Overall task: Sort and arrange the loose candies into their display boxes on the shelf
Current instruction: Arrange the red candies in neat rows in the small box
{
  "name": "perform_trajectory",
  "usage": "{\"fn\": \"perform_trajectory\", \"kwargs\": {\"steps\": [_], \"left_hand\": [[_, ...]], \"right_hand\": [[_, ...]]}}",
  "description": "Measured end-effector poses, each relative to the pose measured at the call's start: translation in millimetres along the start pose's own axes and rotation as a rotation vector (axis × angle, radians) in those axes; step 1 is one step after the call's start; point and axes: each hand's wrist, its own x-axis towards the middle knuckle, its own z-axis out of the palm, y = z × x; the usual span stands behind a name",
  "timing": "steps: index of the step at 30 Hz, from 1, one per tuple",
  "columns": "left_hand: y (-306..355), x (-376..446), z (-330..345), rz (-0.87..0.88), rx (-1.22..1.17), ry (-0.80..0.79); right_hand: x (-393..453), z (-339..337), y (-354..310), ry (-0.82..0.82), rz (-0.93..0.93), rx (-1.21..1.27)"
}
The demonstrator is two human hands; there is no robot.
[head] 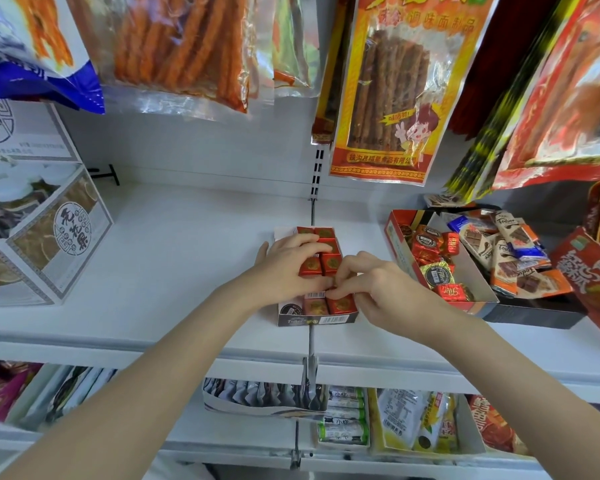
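Note:
A small display box (317, 319) stands at the middle of the white shelf (174, 244), filled with rows of red square candies (323, 233). My left hand (290, 263) lies over the box's middle, fingers curled on the red candies there. My right hand (378, 282) comes in from the right and pinches a red candy (340, 303) near the box's front row. The two hands' fingertips almost meet. To the right stands an open red box (400, 251) holding mixed loose candies (430, 247).
Wrapped chocolate bars (506, 251) lie piled in a dark tray (534, 315) at right, beside red packs (589, 271). Grey-white cartons (45, 230) stand at left. Snack bags (378, 88) hang above the shelf. The lower shelf holds more packets (402, 420).

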Motion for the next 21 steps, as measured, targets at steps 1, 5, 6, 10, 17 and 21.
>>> {"fn": "perform_trajectory", "kwargs": {"steps": [1, 5, 6, 10, 17, 21], "left_hand": [[-0.8, 0.1, 0.3, 0.002, -0.01, 0.009], [-3.8, 0.8, 0.7, 0.023, -0.047, 0.018], [-4.3, 0.5, -0.6, 0.029, -0.07, 0.016], [-6.5, -0.8, -13.6, 0.051, -0.162, 0.092], [-6.0, -4.6, -22.1, -0.045, -0.154, 0.242], [2.2, -14.2, -22.3, 0.103, -0.153, 0.186]], "right_hand": [[-0.5, 0.9, 0.4, 0.0, -0.01, 0.003], [-5.6, -7.6, 6.9, 0.072, 0.095, 0.228], [-7.2, -12.4, 9.9, 0.119, 0.151, 0.286], [-9.3, -20.8, 16.4, 0.149, 0.276, 0.248], [3.1, 2.4, 4.4, 0.201, 0.342, 0.307], [4.8, 0.1, 2.5, 0.103, 0.278, 0.279]]}}
